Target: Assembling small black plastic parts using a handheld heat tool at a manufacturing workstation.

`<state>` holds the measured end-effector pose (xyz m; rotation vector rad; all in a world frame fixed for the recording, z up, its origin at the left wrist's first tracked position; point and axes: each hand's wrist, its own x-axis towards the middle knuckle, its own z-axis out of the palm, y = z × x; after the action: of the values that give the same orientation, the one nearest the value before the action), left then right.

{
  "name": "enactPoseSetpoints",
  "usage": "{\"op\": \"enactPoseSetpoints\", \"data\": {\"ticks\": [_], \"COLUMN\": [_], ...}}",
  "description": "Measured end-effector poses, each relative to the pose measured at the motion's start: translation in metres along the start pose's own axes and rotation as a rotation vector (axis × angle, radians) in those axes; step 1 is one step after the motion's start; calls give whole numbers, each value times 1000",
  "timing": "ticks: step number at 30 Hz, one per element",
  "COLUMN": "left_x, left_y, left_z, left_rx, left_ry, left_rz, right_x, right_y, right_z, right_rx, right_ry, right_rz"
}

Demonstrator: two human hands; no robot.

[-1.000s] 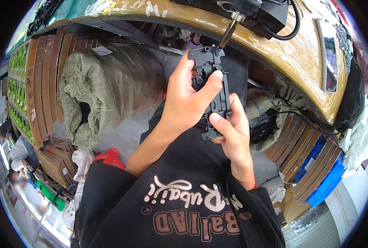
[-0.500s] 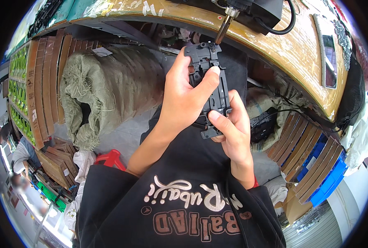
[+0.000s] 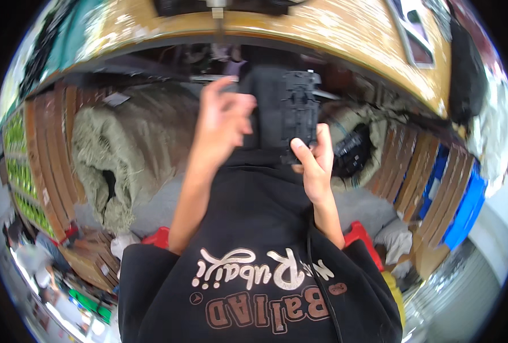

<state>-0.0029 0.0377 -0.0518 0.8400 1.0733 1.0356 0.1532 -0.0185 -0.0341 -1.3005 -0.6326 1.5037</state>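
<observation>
Under bench: right hand grip closed on black part; left hand loose.

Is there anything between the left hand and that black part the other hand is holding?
Nothing visible. The right hand holds the black part. The left hand is blurred just beside it, and only the dark shirt shows behind the small gap between them.

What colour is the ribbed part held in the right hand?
Black. The plastic part held by the right hand shows best in the head view, though blurred.
</observation>
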Motion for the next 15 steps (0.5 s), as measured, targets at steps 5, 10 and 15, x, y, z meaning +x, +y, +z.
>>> {"op": "enactPoseSetpoints", "data": {"ticks": [5,10,15], "left_x": [-5,-21,-67], "left_y": [-17,-26,-4], "left_z": [-84,-182,-282], "left_rx": [107,236,499], "left_ry": [442,627,790], "left_rz": [-131,-138,-171], "right_x": [-11,-7,7], "right_y": [42,159,191], "right_z": [-110,-249,-284], "right_rx": [-2,269,-4], "right_ry": [656,982,881], "right_rz": [-307,60,379]}}
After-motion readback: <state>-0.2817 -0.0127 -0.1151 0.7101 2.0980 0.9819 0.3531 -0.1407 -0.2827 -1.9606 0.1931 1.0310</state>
